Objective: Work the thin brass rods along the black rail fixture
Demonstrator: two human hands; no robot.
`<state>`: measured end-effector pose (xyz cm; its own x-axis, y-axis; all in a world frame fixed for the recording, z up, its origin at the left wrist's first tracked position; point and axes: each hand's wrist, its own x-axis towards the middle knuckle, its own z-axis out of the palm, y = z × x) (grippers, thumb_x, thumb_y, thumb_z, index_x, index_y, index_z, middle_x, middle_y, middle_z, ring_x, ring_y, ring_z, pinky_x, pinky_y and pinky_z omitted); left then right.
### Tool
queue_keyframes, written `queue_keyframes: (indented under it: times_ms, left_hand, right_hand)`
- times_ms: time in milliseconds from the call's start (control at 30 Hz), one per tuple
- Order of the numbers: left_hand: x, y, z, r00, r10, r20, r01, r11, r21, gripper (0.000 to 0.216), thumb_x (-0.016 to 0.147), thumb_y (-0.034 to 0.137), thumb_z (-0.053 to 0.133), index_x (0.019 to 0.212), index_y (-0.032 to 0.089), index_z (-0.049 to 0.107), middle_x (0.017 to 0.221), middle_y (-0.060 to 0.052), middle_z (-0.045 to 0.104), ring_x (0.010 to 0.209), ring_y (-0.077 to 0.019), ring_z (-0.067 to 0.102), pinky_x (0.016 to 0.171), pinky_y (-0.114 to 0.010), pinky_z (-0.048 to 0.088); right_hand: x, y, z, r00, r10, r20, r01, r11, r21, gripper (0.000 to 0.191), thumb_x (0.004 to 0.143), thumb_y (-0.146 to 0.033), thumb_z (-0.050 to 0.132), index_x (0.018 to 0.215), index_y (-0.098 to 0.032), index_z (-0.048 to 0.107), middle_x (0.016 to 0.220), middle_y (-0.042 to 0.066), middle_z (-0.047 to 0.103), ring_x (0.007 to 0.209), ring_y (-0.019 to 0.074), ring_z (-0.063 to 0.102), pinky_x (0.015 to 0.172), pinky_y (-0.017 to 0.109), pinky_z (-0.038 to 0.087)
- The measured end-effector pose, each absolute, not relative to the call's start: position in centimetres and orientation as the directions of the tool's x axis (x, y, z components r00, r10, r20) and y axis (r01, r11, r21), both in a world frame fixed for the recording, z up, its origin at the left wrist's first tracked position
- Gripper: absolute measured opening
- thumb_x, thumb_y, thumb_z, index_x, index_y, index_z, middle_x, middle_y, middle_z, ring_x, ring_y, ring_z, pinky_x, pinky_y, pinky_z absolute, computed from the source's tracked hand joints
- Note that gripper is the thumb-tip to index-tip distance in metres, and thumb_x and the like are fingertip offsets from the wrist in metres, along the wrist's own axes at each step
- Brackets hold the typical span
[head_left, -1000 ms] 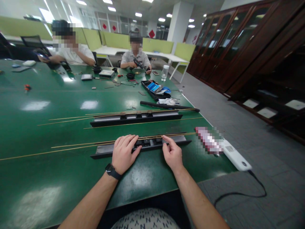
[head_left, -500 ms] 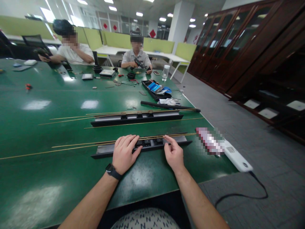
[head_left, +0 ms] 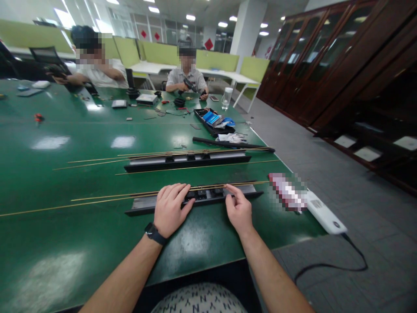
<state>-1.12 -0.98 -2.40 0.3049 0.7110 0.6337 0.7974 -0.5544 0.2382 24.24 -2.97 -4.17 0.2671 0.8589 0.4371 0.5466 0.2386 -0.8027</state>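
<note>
A long black-edged channel with a silvery inner face lies in front of me, with black blocks inside it. Thin brass-coloured rods run along its top and stick out far to the left. My left hand rests across the channel and rods, fingers stretched out and thumb apart on the near side. At the channel's right part, my right hand touches the rods with its extended index finger. Its thumb stands apart, while the other fingers are curled and partly hidden. Neither hand visibly grasps anything.
Beyond lies a second channel with rods over it. Farther back are a black bar, white gloves and a black tray with blue items. A white power strip sits at the right table edge. Two people sit across the table.
My right index finger looks slightly straighter, with the hand shifted a touch right. My left hand, the channel and the rods stay in place.
</note>
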Motion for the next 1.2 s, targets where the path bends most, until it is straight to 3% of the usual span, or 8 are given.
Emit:
queue_keyframes:
  times_ms: [133, 333, 567, 833, 1200]
  left_hand:
    - [-1.08, -0.99, -2.37, 0.305, 0.713, 0.631, 0.798, -0.553, 0.239, 0.039, 0.098, 0.037, 0.065, 0.135, 0.024, 0.064, 0.129, -0.009, 0.073, 0.123, -0.03, 0.065, 0.109, -0.049, 0.043]
    - [-1.1, -0.94, -2.48, 0.3, 0.711, 0.636, 0.796, -0.554, 0.244, 0.039, 0.098, 0.038, 0.065, 0.134, 0.025, 0.065, 0.129, -0.009, 0.073, 0.123, -0.0297, 0.065, 0.109, -0.049, 0.042]
    - [-1.13, -0.8, -2.59, 0.298, 0.708, 0.64, 0.793, -0.557, 0.248, 0.04, 0.097, 0.038, 0.066, 0.135, 0.025, 0.065, 0.129, -0.009, 0.073, 0.122, -0.0294, 0.065, 0.109, -0.049, 0.043]
    - [-1.11, -0.78, -2.52, 0.301, 0.701, 0.646, 0.793, -0.561, 0.239, 0.039, 0.097, 0.038, 0.066, 0.133, 0.023, 0.067, 0.127, -0.01, 0.073, 0.121, -0.0297, 0.065, 0.107, -0.049, 0.044]
    - [-1.09, -0.8, -2.37, 0.306, 0.689, 0.657, 0.801, -0.559, 0.214, 0.038, 0.098, 0.04, 0.065, 0.131, 0.021, 0.067, 0.125, -0.01, 0.074, 0.119, -0.0293, 0.065, 0.106, -0.047, 0.043]
  right_hand:
    - [24.14, -3.15, -4.13, 0.216, 0.872, 0.44, 0.557, 0.26, -0.789, 0.037, 0.096, -0.029, 0.057, 0.128, -0.02, 0.071, 0.078, 0.003, 0.076, 0.045, 0.0108, 0.047, 0.052, 0.026, 0.048]
    - [24.05, -3.01, -4.05, 0.292, 0.853, 0.432, 0.507, 0.245, -0.826, 0.037, 0.096, -0.029, 0.058, 0.13, -0.019, 0.067, 0.119, 0.012, 0.078, 0.049, 0.0087, 0.052, 0.055, 0.026, 0.051]
    - [24.21, -2.88, -4.09, 0.31, 0.847, 0.432, 0.508, 0.237, -0.828, 0.035, 0.096, -0.029, 0.058, 0.128, -0.018, 0.069, 0.12, 0.012, 0.078, 0.056, 0.0104, 0.061, 0.058, 0.026, 0.052]
    - [24.28, -2.9, -4.39, 0.221, 0.869, 0.443, 0.549, 0.264, -0.793, 0.038, 0.096, -0.029, 0.057, 0.129, -0.019, 0.07, 0.113, 0.01, 0.079, 0.047, 0.0075, 0.046, 0.053, 0.025, 0.049]
    - [24.03, -2.76, -3.95, 0.29, 0.846, 0.447, 0.512, 0.258, -0.82, 0.037, 0.094, -0.03, 0.058, 0.127, -0.019, 0.069, 0.12, 0.011, 0.078, 0.047, 0.0073, 0.05, 0.052, 0.025, 0.049]
